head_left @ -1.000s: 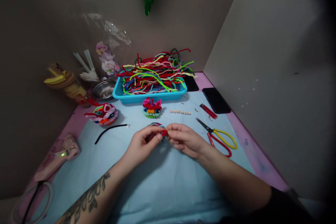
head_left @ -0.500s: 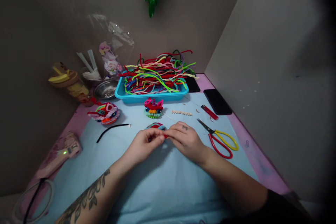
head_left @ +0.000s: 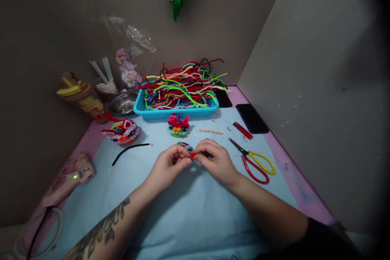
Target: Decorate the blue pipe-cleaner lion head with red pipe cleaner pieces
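Observation:
Between the fingertips of both hands is a small red piece (head_left: pixel 192 156), perhaps of the same fuzzy stems as those in the tray; most of it is covered. My left hand (head_left: pixel 172 163) pinches it from the left, thumb and forefinger closed. From the other side my right hand (head_left: pixel 215 161) pinches it too. Just behind the fingers, partly hidden, lies a small colourful fuzzy piece (head_left: pixel 185 145). Farther back a red lion-like head (head_left: pixel 178 125) made of fuzzy stems sits upright on the blue sheet (head_left: pixel 195 219).
A blue tray (head_left: pixel 176 114) heaped with coloured fuzzy stems stands at the back. Scissors (head_left: pixel 254 160), a red lighter (head_left: pixel 243 131) and a phone (head_left: pixel 252 118) lie right. At left are another lion-like head (head_left: pixel 123 131), a black stem (head_left: pixel 129 150) and a pink glue gun (head_left: pixel 77 172).
My right hand's fingers have bent and drawn back a little, so its thumb and forefinger now pinch the red piece more visibly. My left hand has barely moved.

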{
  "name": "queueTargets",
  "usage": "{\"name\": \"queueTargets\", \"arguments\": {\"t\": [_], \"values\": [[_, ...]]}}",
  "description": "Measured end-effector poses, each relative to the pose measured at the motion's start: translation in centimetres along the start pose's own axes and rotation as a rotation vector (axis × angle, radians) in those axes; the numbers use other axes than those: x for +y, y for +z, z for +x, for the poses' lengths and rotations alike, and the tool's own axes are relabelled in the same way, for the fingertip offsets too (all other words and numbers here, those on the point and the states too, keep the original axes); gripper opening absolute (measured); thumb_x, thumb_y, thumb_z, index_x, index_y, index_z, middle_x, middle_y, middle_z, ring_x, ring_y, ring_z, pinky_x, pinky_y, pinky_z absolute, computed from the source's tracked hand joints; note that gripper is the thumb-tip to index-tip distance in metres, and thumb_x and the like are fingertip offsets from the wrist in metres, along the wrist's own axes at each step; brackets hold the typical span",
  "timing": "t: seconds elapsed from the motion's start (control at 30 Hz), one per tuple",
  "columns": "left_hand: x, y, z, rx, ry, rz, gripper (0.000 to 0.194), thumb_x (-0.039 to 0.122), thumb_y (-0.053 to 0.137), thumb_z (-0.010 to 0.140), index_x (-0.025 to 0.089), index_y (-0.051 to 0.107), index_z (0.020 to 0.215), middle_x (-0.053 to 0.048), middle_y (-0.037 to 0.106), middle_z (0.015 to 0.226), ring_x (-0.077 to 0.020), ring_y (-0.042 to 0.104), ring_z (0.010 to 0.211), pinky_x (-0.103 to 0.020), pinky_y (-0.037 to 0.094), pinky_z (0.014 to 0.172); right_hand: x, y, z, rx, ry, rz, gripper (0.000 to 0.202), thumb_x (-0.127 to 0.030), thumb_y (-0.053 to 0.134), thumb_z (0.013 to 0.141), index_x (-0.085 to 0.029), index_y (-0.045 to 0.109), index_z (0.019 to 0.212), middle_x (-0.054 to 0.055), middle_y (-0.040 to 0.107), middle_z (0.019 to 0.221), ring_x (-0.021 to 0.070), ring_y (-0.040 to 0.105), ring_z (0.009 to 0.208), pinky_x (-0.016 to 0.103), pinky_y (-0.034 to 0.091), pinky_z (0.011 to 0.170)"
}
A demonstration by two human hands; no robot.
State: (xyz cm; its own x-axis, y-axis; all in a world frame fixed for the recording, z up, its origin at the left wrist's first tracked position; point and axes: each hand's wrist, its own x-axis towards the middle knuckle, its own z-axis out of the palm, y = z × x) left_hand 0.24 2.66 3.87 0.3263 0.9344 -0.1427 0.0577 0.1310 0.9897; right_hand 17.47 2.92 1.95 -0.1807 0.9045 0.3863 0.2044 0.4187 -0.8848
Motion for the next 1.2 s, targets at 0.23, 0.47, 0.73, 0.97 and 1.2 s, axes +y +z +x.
{"name": "queueTargets", "arguments": {"t": [0.23,0.47,0.73,0.97,1.2], "values": [[-0.1,0.4,-0.2,0.091,0.069,0.167,0.015,0.027,0.063,0.074,0.016,0.054,0.077,0.002,0.053,0.068,-0.0097,0.047,0.060,-0.021,0.037,0.056,0.3,1.4,-0.2,0.042,0.389,0.512,0.016,-0.029,0.071,0.069,-0.018,0.061,0.067,-0.002,0.054,0.062,0.0085,0.045,0.054,0.021,0.035,0.048],[-0.8,0.2,-0.6,0.125,0.217,0.411,0.011,0.028,0.061,0.079,0.017,0.057,0.080,0.002,0.057,0.069,-0.0102,0.049,0.060,-0.021,0.039,0.057,0.4,1.6,0.0,-0.192,0.877,1.078,0.023,-0.021,0.077,0.055,-0.015,0.056,0.065,-0.004,0.048,0.058,0.0030,0.027,0.045,0.016,0.012,0.038],[-1.3,-0.1,-0.5,0.104,0.387,0.577,0.009,0.026,0.060,0.082,0.018,0.061,0.086,-0.002,0.064,0.078,-0.0134,0.057,0.070,-0.024,0.043,0.065,0.1,1.0,0.2,-0.231,0.900,1.022,0.027,-0.023,0.079,0.057,-0.015,0.055,0.070,-0.005,0.050,0.058,0.0015,0.027,0.043,0.015,0.010,0.038],[-1.2,-0.1,-0.5,0.170,0.457,0.669,0.007,0.026,0.059,0.082,0.019,0.061,0.082,-0.002,0.065,0.075,-0.0149,0.058,0.071,-0.026,0.044,0.066,-0.3,1.2,-0.1,-0.019,0.518,0.612,0.020,-0.035,0.073,0.069,-0.016,0.065,0.071,-0.003,0.058,0.061,0.0061,0.043,0.050,0.020,0.031,0.046],[-1.4,-0.5,-0.4,0.160,0.577,0.804,0.008,0.026,0.055,0.085,0.020,0.058,0.084,-0.003,0.064,0.075,-0.0151,0.057,0.072,-0.026,0.043,0.066,-0.3,0.7,-0.3,-0.040,0.391,0.388,0.017,-0.033,0.071,0.071,-0.017,0.068,0.074,0.001,0.066,0.072,0.0131,0.058,0.069,0.027,0.045,0.066]]}}
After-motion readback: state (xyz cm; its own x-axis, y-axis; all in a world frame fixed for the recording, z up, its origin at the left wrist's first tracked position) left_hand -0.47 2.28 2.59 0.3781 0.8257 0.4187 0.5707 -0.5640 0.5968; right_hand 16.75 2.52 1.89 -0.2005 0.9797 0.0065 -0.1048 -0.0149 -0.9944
